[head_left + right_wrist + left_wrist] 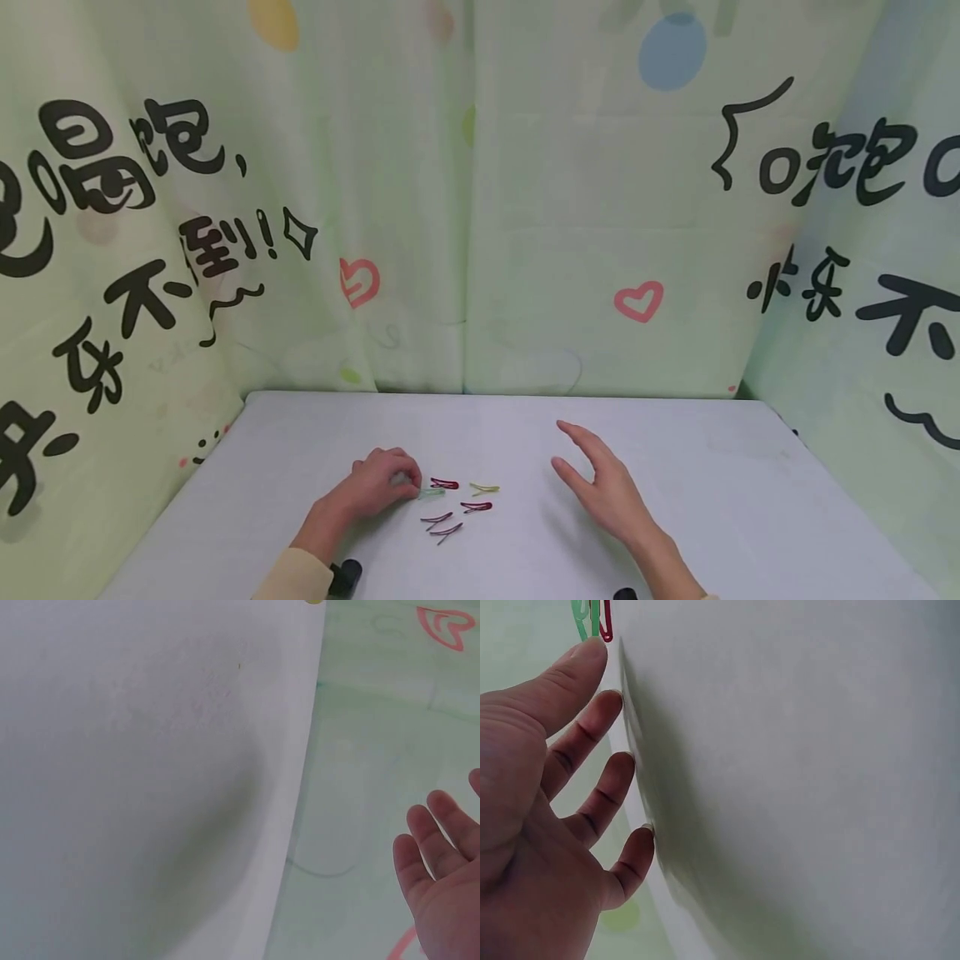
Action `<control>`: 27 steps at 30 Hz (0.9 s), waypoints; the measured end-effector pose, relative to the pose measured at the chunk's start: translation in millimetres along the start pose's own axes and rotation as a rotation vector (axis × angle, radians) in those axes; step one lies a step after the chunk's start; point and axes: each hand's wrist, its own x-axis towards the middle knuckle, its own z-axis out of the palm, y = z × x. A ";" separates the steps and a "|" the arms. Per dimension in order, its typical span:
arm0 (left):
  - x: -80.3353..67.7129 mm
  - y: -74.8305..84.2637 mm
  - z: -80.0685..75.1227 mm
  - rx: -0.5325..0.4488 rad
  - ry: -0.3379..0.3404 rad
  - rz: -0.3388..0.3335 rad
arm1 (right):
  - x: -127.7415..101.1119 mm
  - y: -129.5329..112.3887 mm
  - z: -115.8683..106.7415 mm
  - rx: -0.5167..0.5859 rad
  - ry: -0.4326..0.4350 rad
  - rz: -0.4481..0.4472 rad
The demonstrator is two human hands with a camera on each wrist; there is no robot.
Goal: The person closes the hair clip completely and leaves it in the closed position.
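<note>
My left hand [382, 482] is at the left of a small group of hair clips, low at the tabletop. Its thumb and fingertips pinch the end of a green hair clip [587, 616], and the index finger is hidden in the left wrist view. Just beyond lies a red hair clip [444, 483]. A yellow-green hair clip [484, 488] and another red hair clip [477, 507] are to the right. Nearer to me, two dark red clips [437, 521] sit with their arms spread. Over the table's right half, my right hand [609, 490] holds nothing, thumb and fingers apart.
A white tabletop [750, 500] extends under both hands. Pale green curtains [555, 208] with black writing, hearts and coloured dots hang behind it and along both sides. Dark bands [345, 577] show at the wrists.
</note>
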 end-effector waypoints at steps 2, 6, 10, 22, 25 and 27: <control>-0.8 -0.2 -1.2 -0.021 0.010 0.002 | 0.1 -1.4 0.3 0.007 0.002 0.006; -2.0 1.2 -2.8 -0.088 0.031 0.016 | 0.7 -4.3 1.7 0.029 0.004 0.019; -2.5 6.6 -3.8 -0.154 0.062 0.046 | 0.6 -6.6 4.7 0.042 0.013 0.014; -3.7 39.7 -6.7 -0.306 0.083 0.099 | 0.0 -14.9 16.2 0.109 0.033 0.003; -4.5 45.3 -6.1 -0.320 0.082 0.126 | -1.1 -18.2 18.1 0.123 0.023 0.021; -5.3 49.0 -5.4 -0.323 0.079 0.129 | -2.3 -20.5 19.0 0.127 0.008 0.036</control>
